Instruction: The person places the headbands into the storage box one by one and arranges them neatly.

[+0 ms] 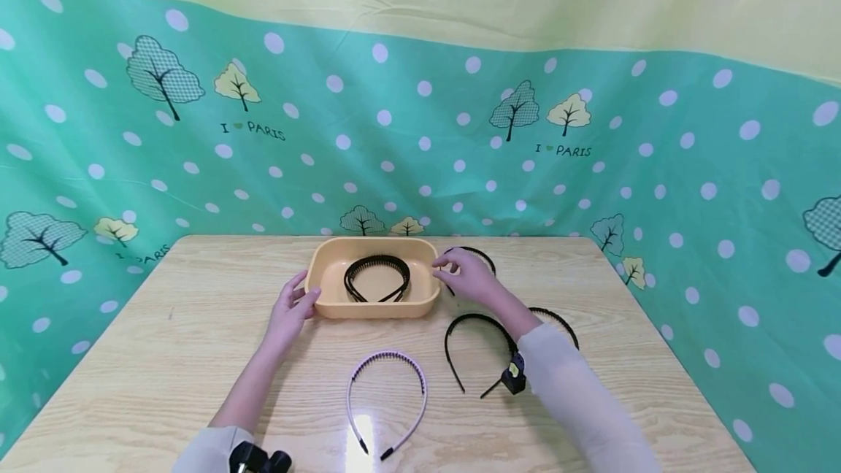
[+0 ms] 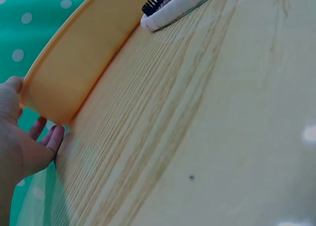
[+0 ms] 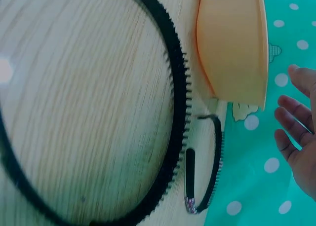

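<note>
A pale orange plastic tray stands near the back of the table, with black toothed headbands nested inside. My left hand holds its left end, thumb at the front corner and fingers around the outside. In the left wrist view the thumb lies at the rim and the fingertips below it. My right hand is at the tray's right end, fingers loosely bent and holding nothing. Under and behind this hand lies a black headband. Another black headband lies nearer, by the right forearm.
A lilac headband with dark teeth and tips lies in front of the tray. The right sleeve partly covers a further black headband. A green dotted cloth hangs behind the wooden table.
</note>
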Demonstrator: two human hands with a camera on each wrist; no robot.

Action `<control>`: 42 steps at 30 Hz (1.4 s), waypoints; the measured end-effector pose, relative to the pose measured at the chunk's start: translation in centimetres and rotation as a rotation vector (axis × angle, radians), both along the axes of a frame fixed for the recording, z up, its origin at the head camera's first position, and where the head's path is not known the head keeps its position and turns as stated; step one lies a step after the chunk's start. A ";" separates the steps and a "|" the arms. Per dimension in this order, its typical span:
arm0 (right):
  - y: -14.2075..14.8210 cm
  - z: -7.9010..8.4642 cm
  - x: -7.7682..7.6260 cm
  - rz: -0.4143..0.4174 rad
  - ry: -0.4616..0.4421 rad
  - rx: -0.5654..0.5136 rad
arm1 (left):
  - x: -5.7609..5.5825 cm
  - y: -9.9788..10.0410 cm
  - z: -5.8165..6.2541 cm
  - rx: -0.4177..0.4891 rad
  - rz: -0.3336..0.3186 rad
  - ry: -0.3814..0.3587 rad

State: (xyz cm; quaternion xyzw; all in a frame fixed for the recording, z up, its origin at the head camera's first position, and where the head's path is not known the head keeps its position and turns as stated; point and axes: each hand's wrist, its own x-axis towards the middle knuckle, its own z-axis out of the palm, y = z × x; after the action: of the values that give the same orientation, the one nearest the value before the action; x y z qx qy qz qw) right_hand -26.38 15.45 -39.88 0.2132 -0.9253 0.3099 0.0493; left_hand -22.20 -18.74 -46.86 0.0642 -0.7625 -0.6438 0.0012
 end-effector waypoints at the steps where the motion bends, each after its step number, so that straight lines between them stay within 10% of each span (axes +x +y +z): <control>1: 0.2 0.0 0.0 -0.003 0.001 -0.003 | 0.0 0.0 0.0 0.000 0.000 0.003; 42: 10.5 -1.7 2.2 -0.083 -0.112 0.094 | 0.0 0.1 0.1 0.011 -0.008 -0.015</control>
State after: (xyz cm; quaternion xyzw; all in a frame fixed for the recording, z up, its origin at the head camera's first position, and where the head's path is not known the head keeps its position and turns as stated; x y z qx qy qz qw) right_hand -24.17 25.94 -41.53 0.1593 -0.9481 0.2752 0.0004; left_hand -22.18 -18.67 -46.74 0.0657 -0.7594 -0.6473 -0.0073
